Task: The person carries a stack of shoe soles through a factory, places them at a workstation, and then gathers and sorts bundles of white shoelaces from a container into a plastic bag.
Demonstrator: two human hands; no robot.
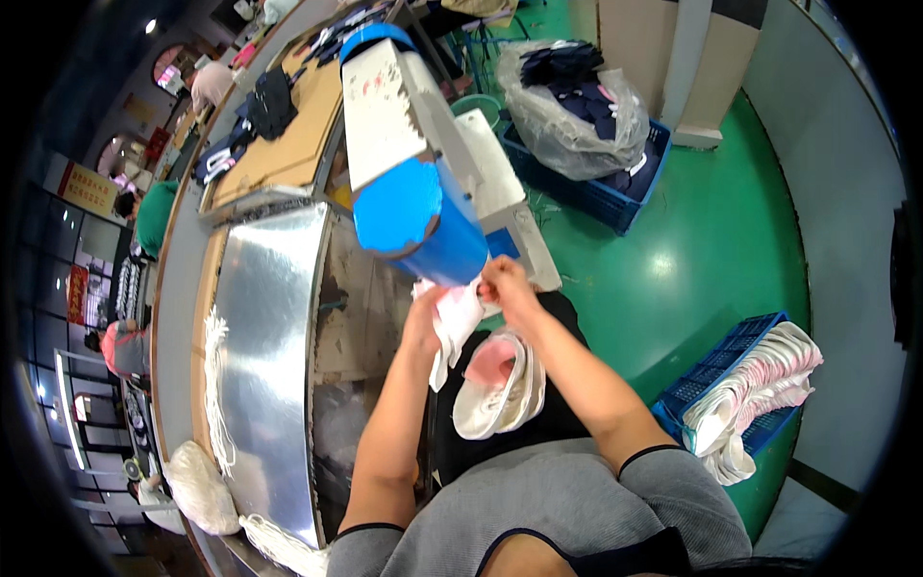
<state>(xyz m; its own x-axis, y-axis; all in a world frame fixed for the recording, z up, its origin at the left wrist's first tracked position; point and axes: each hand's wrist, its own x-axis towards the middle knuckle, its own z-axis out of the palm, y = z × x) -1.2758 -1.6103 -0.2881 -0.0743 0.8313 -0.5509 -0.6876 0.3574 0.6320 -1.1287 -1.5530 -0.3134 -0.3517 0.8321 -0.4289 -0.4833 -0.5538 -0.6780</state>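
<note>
Head view: left hand (420, 322) and right hand (510, 288) both pinch a pink-and-white shoe upper (461, 313), apparently mid-work at the sewing machine (413, 212); lap stack (514, 399), crated uppers (760, 370): finished or waiting, can't tell!

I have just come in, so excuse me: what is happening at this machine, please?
A person works at a blue-and-white machine. The left hand holds a white-and-pink piece just below the machine's blue end; the right hand has its fingers bunched at the piece's right edge, though their grip is unclear. A stack of similar pieces rests on the lap, and many more fill a blue basket at the right.
</note>
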